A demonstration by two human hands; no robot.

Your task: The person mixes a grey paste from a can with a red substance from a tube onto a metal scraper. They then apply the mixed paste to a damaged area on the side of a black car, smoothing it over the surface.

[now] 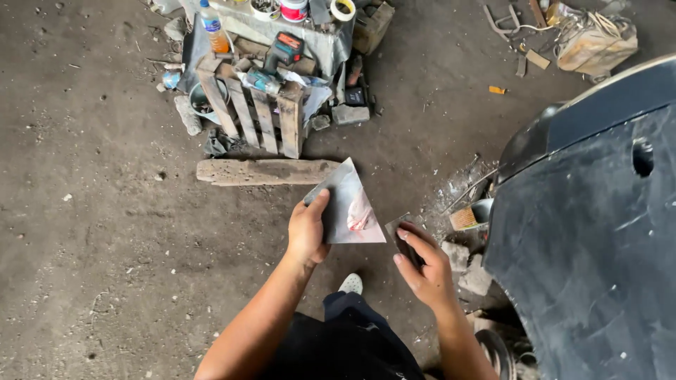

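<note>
My left hand grips a flat triangular metal plate by its left edge; a smear of pink paste sits on the plate's right side. My right hand holds a small dark flat spreader just to the right of the plate, its tip close to the plate's lower right corner. Both hands hover over the dirt floor, left of a dark sanded car body panel.
A wooden crate with a cordless drill, a bottle, cans and tape stands ahead. A wooden plank lies on the ground before it. Rubble and a small tin lie beside the car. Scrap sits at the top right.
</note>
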